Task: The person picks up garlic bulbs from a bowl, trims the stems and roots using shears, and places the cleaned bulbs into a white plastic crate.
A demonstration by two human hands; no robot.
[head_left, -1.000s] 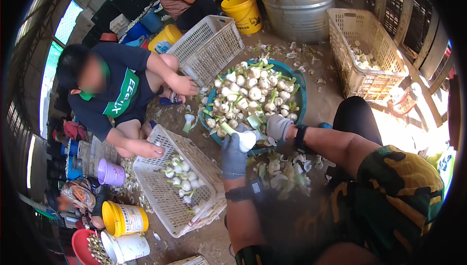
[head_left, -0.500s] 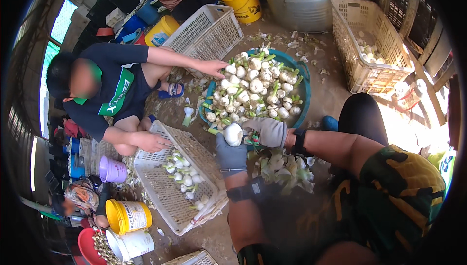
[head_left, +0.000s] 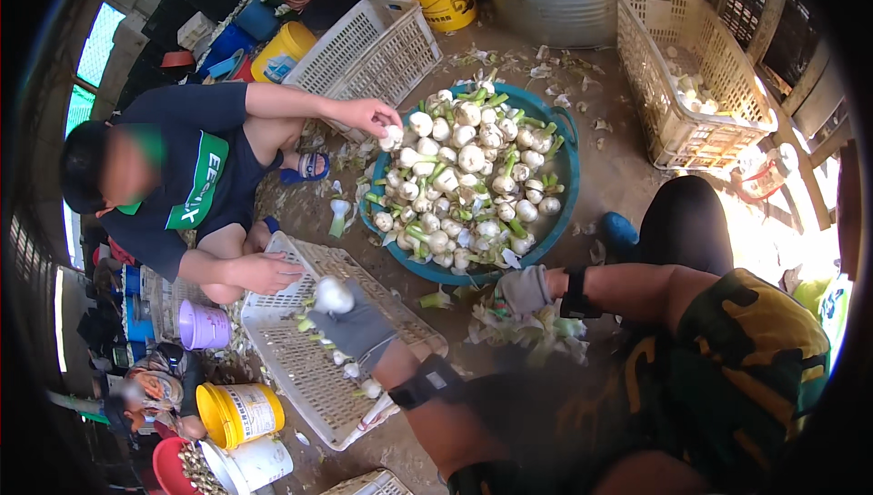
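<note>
My left hand (head_left: 355, 330), in a grey glove, is closed round a white garlic bulb (head_left: 334, 296), slightly smeared by motion. It hangs over a white slatted crate (head_left: 341, 422), where several trimmed bulbs with short green stems lie. My right hand (head_left: 524, 292), in a pale glove, is low beside the near rim of a teal tub (head_left: 571, 190). Its fingers are curled; what they hold is mostly hidden, with a bit of green showing. Garlic bulbs (head_left: 471, 159) with cut green stems are heaped in the tub. Loose peelings (head_left: 536, 336) cover the ground below my right hand.
Across from me a seated co-worker holds a bulb (head_left: 391, 138) over the tub; their other hand (head_left: 264, 272) rests on the crate's edge. Another crate (head_left: 677, 136) with bulbs stands right, an upright crate (head_left: 382, 59) behind. Buckets (head_left: 241, 411) stand left.
My left hand has carried the bulb left from the tub's near edge to above the crate. My right hand has drawn back, apart from it. The co-worker has lifted a bulb off the heap.
</note>
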